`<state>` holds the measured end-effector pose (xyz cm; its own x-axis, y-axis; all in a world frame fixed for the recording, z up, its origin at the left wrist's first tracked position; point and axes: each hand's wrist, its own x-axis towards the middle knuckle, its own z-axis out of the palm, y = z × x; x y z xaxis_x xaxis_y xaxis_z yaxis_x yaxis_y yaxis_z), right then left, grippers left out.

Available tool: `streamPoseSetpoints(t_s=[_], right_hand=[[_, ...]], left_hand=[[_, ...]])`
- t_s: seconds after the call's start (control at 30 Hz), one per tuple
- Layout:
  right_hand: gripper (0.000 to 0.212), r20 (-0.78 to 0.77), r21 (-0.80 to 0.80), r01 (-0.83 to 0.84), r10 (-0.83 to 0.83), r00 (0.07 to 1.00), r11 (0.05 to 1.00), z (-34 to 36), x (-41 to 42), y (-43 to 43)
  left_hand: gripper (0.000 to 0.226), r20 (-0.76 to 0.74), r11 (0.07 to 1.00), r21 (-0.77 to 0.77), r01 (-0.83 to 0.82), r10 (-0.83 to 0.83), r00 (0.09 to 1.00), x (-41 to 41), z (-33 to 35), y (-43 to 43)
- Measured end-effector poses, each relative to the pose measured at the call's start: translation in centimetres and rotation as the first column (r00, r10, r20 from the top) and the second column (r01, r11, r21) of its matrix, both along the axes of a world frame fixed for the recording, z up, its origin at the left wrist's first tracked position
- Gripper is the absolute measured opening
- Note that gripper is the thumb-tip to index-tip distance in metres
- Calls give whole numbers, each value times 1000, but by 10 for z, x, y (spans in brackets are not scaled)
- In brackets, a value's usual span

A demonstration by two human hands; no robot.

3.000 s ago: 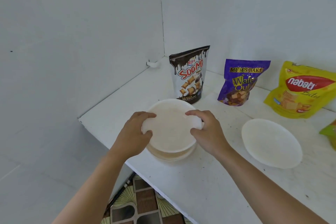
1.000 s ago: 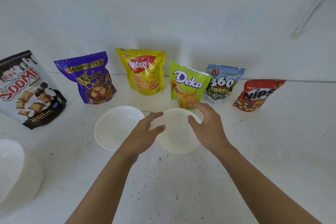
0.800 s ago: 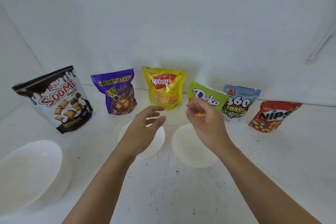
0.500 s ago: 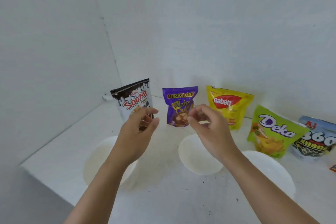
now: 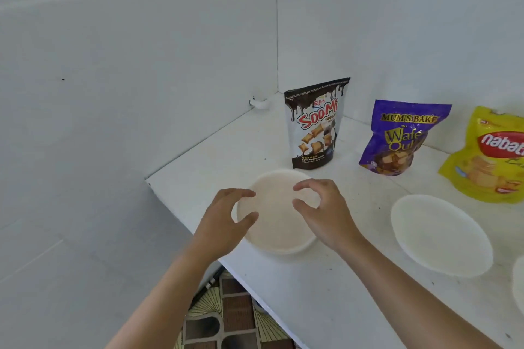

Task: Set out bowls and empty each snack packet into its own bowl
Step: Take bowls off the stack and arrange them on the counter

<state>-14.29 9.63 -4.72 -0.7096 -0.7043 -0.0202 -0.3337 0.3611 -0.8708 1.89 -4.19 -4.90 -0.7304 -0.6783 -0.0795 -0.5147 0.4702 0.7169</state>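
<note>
A stack of white bowls (image 5: 279,225) sits near the table's left front corner. My left hand (image 5: 224,221) curls over the stack's left rim and my right hand (image 5: 323,211) hovers over its right side. The fingers of both hands are apart and hold nothing. A single white bowl (image 5: 442,235) lies to the right, and the edge of another bowl (image 5: 519,286) shows at the frame's right border. Behind stand the black Soomi packet (image 5: 314,125), the purple Mum's Bake wafer packet (image 5: 402,139) and the yellow Nabati packet (image 5: 493,156).
The white table (image 5: 326,278) ends in a corner just left of the stack, with patterned floor tiles (image 5: 226,317) below its front edge. White walls close the left and back sides. A small white clip (image 5: 259,103) sits in the far corner.
My view has swung left. Both hands left the bowl set down in front of the Deka packet and came back over the stack at the table's left corner.
</note>
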Motion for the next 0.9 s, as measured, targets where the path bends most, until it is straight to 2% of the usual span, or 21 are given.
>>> streamPoseSetpoints(t_s=[0.13,0.27,0.4,0.53,0.73,0.9], right_hand=[[45,-14,-9,80,-80,997,997,-14,-1,2],[56,8,-22,93,-93,996,995,-19,-2,7],[54,-16,-45,72,-73,997,996,-15,-6,11],[54,-27,-123,90,-94,995,988,0,-14,16],[54,22,-288,225,-228,973,931,41,-37,49],[53,-7,-366,350,-379,925,862,68,-59,116]], left_hand=[[51,-12,994,101,41,-40,999,0,-12,-7],[61,-5,988,135,80,-81,997,-6,-10,-12],[60,29,986,111,122,-126,992,-10,2,-16],[61,-17,987,69,148,-147,989,-19,29,-19],[59,-158,973,42,228,-219,963,-55,73,3],[59,-258,935,20,354,-338,905,-107,92,55]])
